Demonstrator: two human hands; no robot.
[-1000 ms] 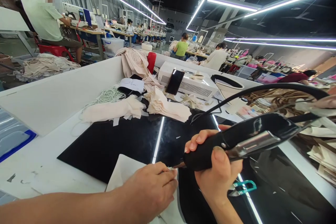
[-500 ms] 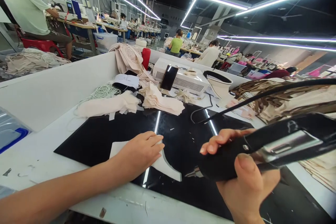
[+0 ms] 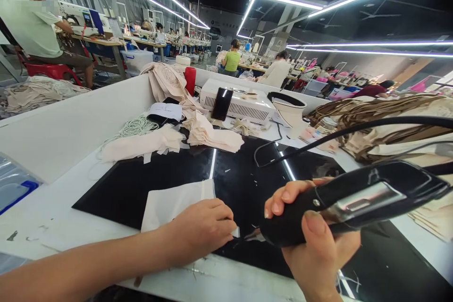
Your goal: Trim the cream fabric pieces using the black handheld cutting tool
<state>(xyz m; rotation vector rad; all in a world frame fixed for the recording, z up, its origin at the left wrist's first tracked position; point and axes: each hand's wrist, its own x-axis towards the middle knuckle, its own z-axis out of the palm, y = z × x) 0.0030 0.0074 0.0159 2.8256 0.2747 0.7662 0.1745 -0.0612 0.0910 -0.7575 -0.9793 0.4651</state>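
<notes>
My left hand [image 3: 201, 229] lies flat, fingers pressing the pale fabric piece [image 3: 173, 203] onto the black mat [image 3: 141, 181] at the near edge of the desk [image 3: 53, 226]; my right hand [image 3: 318, 240] is clenched round the black cutting tool [image 3: 339, 203], its tip just beside the fabric's right corner; I judge the trimming barely begun, since that edge looks whole; stacked cream pieces [image 3: 208, 137] wait behind.

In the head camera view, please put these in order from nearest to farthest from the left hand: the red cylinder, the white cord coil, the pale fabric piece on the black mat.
From the left hand:
1. Pale fabric piece, directly under the hand.
2. White cord coil, farther back on the left.
3. Red cylinder, at the table's back wall.
</notes>
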